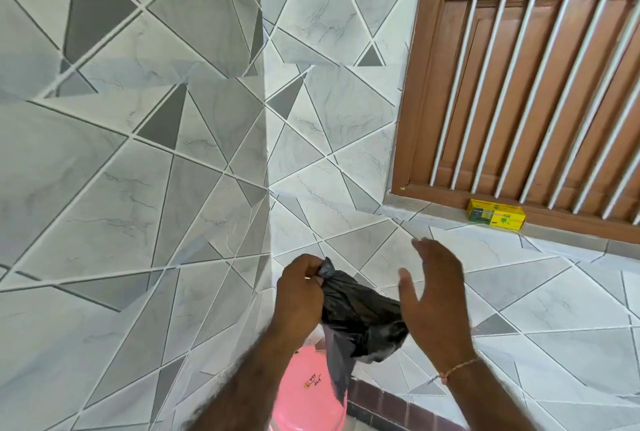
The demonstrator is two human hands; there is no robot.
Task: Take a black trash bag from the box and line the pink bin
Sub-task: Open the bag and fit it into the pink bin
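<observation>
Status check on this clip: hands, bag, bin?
Left hand pinching the crumpled black plastic trash bag; right hand open beside it. Bag hangs above the round pink plastic bin, unlined. Nothing in the way.

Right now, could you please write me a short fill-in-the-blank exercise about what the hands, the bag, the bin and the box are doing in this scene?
1. The left hand pinches a crumpled trash bag whose colour is ____.
2. The right hand is ____, its fingers spread beside the bag.
3. Under the bag stands a bin coloured ____.
4. The yellow box sits on the ledge below the wooden ____.

Missing words: black; open; pink; window
</observation>
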